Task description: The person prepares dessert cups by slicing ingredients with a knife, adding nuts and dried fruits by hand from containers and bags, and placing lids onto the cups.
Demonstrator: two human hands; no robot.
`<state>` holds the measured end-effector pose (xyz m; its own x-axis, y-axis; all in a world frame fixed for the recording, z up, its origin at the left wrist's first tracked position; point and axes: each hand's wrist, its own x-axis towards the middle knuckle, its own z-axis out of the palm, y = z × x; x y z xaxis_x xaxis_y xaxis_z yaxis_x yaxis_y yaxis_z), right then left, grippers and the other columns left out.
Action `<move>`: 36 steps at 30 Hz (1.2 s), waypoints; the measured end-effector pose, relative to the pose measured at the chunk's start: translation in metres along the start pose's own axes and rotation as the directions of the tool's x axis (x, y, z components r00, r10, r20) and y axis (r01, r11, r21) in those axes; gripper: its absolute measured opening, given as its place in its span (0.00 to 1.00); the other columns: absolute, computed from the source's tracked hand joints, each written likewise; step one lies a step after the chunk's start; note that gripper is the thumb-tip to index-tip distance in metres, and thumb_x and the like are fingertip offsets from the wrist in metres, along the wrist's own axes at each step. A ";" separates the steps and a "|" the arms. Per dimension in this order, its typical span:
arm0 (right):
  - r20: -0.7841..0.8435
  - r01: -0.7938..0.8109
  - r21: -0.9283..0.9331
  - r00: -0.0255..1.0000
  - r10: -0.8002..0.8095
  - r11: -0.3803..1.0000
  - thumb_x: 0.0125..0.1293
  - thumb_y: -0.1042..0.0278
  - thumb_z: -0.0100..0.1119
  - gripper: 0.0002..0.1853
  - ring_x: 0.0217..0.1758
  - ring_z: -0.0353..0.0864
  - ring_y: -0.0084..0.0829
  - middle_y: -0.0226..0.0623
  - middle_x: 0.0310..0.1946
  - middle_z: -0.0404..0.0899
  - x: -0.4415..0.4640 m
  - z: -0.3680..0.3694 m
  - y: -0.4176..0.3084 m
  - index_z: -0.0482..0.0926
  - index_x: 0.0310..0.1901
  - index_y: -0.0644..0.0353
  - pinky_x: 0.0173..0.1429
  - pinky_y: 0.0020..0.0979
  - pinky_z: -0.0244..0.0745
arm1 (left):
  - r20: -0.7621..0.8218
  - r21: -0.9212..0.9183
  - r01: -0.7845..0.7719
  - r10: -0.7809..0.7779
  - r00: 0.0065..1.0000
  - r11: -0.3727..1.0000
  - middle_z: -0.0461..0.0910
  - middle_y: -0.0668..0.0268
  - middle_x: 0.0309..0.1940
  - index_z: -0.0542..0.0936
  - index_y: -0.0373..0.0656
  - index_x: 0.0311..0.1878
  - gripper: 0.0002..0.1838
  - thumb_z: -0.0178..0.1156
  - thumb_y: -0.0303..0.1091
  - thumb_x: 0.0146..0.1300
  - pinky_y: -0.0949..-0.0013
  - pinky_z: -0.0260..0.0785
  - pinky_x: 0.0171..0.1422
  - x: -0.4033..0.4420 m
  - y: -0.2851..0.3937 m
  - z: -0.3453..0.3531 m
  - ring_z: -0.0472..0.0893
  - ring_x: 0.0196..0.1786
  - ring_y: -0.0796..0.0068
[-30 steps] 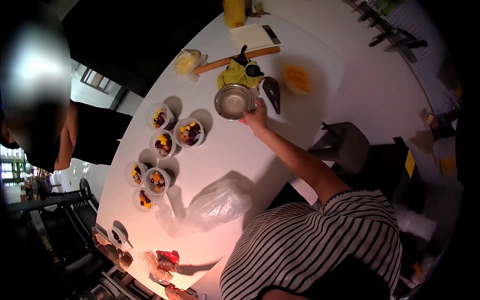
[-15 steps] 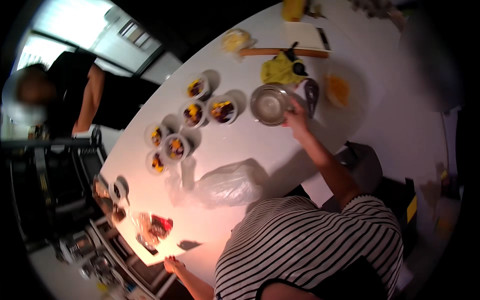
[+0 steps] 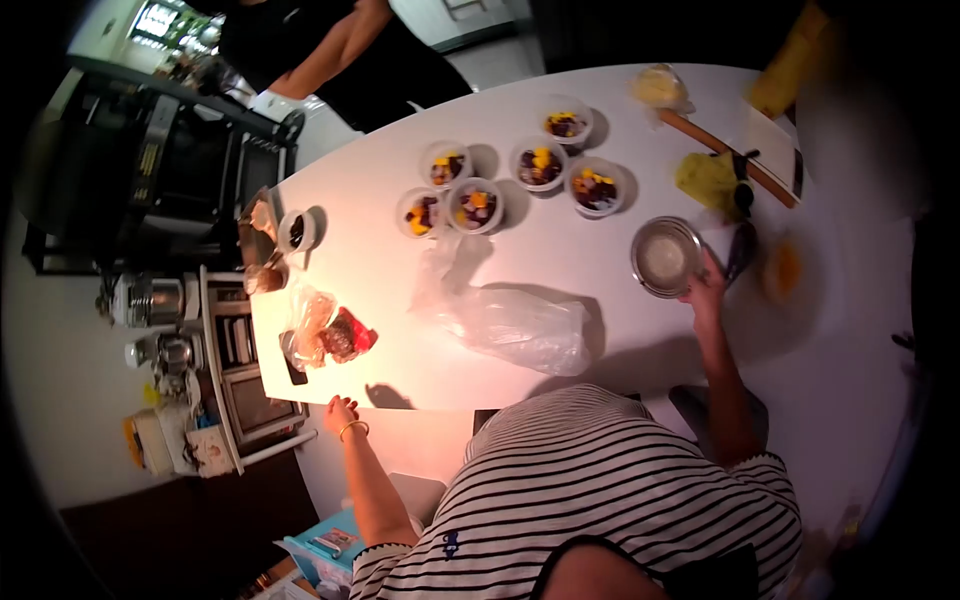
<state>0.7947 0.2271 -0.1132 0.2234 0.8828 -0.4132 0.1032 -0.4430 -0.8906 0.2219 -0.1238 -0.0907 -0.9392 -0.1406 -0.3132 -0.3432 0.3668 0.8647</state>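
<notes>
My right hand (image 3: 706, 290) grips the near right rim of a round metal bowl (image 3: 665, 257) on the white table. Just right of the bowl is a dark cone-shaped bag (image 3: 739, 250), with a yellow-green cloth (image 3: 708, 180) behind. At the table's front left edge hangs my left hand (image 3: 341, 412), fingers loosely curled; whether it holds anything is too small to tell. Beyond it lie clear plastic bags with a red and brown packet (image 3: 347, 335). A crumpled clear bag (image 3: 520, 325) rests mid-table, in front of several cups of colourful pieces (image 3: 475, 205).
A small white cup (image 3: 297, 231) stands at the left. Toward the back right are a brown rolling pin (image 3: 730, 152), a bagged pale item (image 3: 660, 88) and a blurred orange item (image 3: 783, 268). Across the table stands a person in black (image 3: 330, 50).
The view has swung left, so the table things appear farther right. My left hand, barely showing at first, is now fully in view. My right hand keeps its hold on the bowl.
</notes>
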 end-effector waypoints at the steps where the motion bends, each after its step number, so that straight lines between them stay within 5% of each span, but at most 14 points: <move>1: 0.024 0.035 0.014 0.999 -0.035 0.999 0.59 0.82 0.48 0.31 0.31 0.76 0.18 0.33 0.41 0.77 -0.005 0.003 -0.008 0.61 0.66 0.57 0.24 0.20 0.74 | -0.001 0.006 -0.010 0.010 1.000 1.000 0.78 0.59 0.26 0.74 0.39 0.44 0.10 0.52 0.24 0.58 0.80 0.57 0.14 -0.005 0.000 0.003 0.77 0.19 0.72; 5: 0.212 0.044 0.040 0.976 -0.052 0.998 0.58 0.82 0.46 0.33 0.31 0.78 0.17 0.37 0.42 0.78 -0.034 0.031 -0.041 0.58 0.67 0.59 0.23 0.18 0.73 | 0.275 0.046 -0.297 0.273 0.922 0.954 0.78 0.60 0.25 0.76 0.32 0.41 0.10 0.52 0.23 0.56 0.76 0.68 0.21 -0.026 0.012 0.027 0.78 0.21 0.72; 7: 0.277 0.104 0.101 0.952 -0.129 0.989 0.57 0.80 0.47 0.33 0.25 0.77 0.16 0.34 0.38 0.81 -0.049 0.052 -0.053 0.59 0.67 0.59 0.21 0.16 0.71 | 0.541 -0.052 -0.467 0.418 0.730 0.883 0.78 0.63 0.25 0.77 0.33 0.43 0.10 0.50 0.22 0.59 0.76 0.71 0.26 -0.077 0.044 0.060 0.77 0.22 0.75; 12: 0.490 0.113 0.109 0.858 -0.152 0.988 0.54 0.81 0.48 0.34 0.24 0.78 0.17 0.36 0.35 0.81 -0.105 0.140 -0.091 0.58 0.67 0.61 0.20 0.17 0.72 | 0.926 -0.131 -0.287 0.220 0.306 0.949 0.80 0.63 0.30 0.72 0.37 0.56 0.17 0.54 0.30 0.65 0.81 0.68 0.28 -0.186 0.100 0.128 0.80 0.26 0.76; 16: 0.611 0.123 0.131 0.771 -0.178 0.984 0.55 0.81 0.50 0.33 0.26 0.79 0.17 0.34 0.36 0.81 -0.140 0.213 -0.091 0.60 0.66 0.61 0.21 0.17 0.72 | 0.971 -0.085 -0.141 0.114 0.212 0.986 0.80 0.61 0.30 0.69 0.38 0.59 0.21 0.55 0.30 0.62 0.78 0.68 0.25 -0.179 0.108 0.147 0.81 0.25 0.76; 18: 0.643 0.089 0.183 0.742 -0.188 0.979 0.56 0.80 0.51 0.33 0.28 0.79 0.18 0.33 0.38 0.81 -0.159 0.249 -0.094 0.61 0.66 0.59 0.22 0.18 0.74 | 0.950 -0.099 -0.234 0.162 0.266 0.967 0.80 0.59 0.31 0.67 0.35 0.60 0.22 0.52 0.25 0.62 0.74 0.73 0.22 -0.141 0.096 0.153 0.81 0.24 0.71; 20: 0.676 0.159 0.272 0.671 -0.306 0.949 0.59 0.80 0.53 0.31 0.35 0.81 0.20 0.34 0.43 0.79 -0.173 0.284 -0.097 0.61 0.65 0.59 0.29 0.20 0.80 | 0.904 -0.106 -0.110 0.142 0.402 0.988 0.78 0.61 0.23 0.69 0.33 0.55 0.19 0.53 0.23 0.60 0.76 0.67 0.17 -0.124 0.117 0.144 0.77 0.18 0.77; 22: 0.757 0.024 0.320 0.594 -0.271 0.947 0.60 0.76 0.59 0.30 0.34 0.81 0.20 0.33 0.39 0.80 -0.175 0.321 -0.070 0.62 0.64 0.60 0.33 0.20 0.80 | 0.833 -0.014 -0.167 0.103 0.543 0.986 0.79 0.61 0.22 0.69 0.32 0.54 0.19 0.54 0.24 0.58 0.75 0.68 0.17 -0.071 0.114 0.140 0.76 0.16 0.76; 23: 0.784 0.101 0.193 0.582 -0.215 0.976 0.59 0.77 0.59 0.30 0.29 0.79 0.19 0.32 0.33 0.80 -0.185 0.325 -0.078 0.63 0.63 0.60 0.31 0.20 0.78 | 0.851 0.074 -0.265 0.078 0.519 0.961 0.80 0.59 0.27 0.69 0.34 0.55 0.20 0.54 0.26 0.59 0.74 0.70 0.22 -0.033 0.109 0.137 0.78 0.20 0.75; 26: 0.748 0.465 0.079 0.557 -0.361 0.882 0.57 0.78 0.57 0.20 0.27 0.77 0.17 0.32 0.29 0.81 -0.197 0.330 -0.079 0.74 0.53 0.63 0.32 0.22 0.74 | 0.718 0.142 -0.238 0.065 0.693 0.961 0.79 0.63 0.32 0.64 0.45 0.63 0.25 0.54 0.29 0.62 0.73 0.72 0.31 0.023 0.124 0.141 0.76 0.29 0.75; 27: 0.688 0.489 0.040 0.619 -0.378 0.871 0.56 0.75 0.59 0.17 0.27 0.78 0.23 0.36 0.29 0.81 -0.200 0.320 -0.078 0.76 0.48 0.63 0.33 0.25 0.74 | 0.696 0.046 -0.096 0.037 0.717 0.994 0.79 0.63 0.30 0.63 0.45 0.63 0.25 0.53 0.28 0.62 0.72 0.71 0.24 0.047 0.121 0.155 0.76 0.26 0.75; 28: 0.646 0.510 0.018 0.651 -0.399 0.860 0.54 0.71 0.61 0.14 0.27 0.80 0.28 0.39 0.29 0.82 -0.205 0.314 -0.077 0.78 0.44 0.64 0.34 0.28 0.75 | 0.723 -0.004 -0.134 0.096 0.684 0.991 0.78 0.62 0.28 0.65 0.44 0.60 0.21 0.52 0.27 0.63 0.73 0.68 0.18 0.073 0.116 0.154 0.74 0.20 0.76; 31: 0.440 0.551 0.056 0.735 -0.516 0.832 0.55 0.73 0.59 0.13 0.25 0.80 0.28 0.41 0.28 0.81 -0.206 0.283 -0.054 0.79 0.43 0.63 0.32 0.26 0.76 | 0.752 0.021 -0.129 0.069 0.656 0.991 0.77 0.63 0.25 0.68 0.42 0.53 0.16 0.51 0.26 0.61 0.76 0.66 0.17 0.142 0.100 0.177 0.72 0.17 0.77; 36: 0.137 0.460 -0.314 0.887 -0.440 0.830 0.57 0.73 0.56 0.10 0.24 0.80 0.27 0.41 0.27 0.82 -0.218 0.214 -0.035 0.80 0.41 0.62 0.31 0.27 0.75 | 0.622 0.043 -0.204 0.134 0.771 0.978 0.74 0.62 0.21 0.69 0.34 0.42 0.10 0.47 0.25 0.55 0.72 0.61 0.15 0.213 0.082 0.204 0.70 0.15 0.74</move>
<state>0.5354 0.0832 -0.0327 0.0202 0.9998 -0.0008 0.4930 -0.0107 -0.8700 -0.0075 0.0639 -0.1666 -0.7746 0.5127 -0.3704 -0.1440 0.4273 0.8926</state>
